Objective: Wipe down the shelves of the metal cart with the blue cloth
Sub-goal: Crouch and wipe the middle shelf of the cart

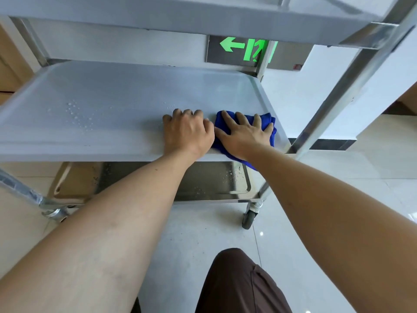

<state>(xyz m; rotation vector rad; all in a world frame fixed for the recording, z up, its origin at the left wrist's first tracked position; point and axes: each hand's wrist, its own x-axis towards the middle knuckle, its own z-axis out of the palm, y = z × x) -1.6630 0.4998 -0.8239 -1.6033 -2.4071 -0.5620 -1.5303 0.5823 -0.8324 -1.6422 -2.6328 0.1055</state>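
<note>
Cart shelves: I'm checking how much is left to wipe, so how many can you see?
3: the top shelf overhead, the middle shelf under both hands, and the bottom shelf near the floor. None seems hidden.

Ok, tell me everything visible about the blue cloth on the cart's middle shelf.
The bright blue soft cloth looks like bunched microfibre, lying crumpled at the front right corner of the grey metal middle shelf. The right hand presses flat on it, fingers spread, covering most of it. One fold hangs over the shelf's front edge. The left hand rests beside it, touching its left edge.
</note>
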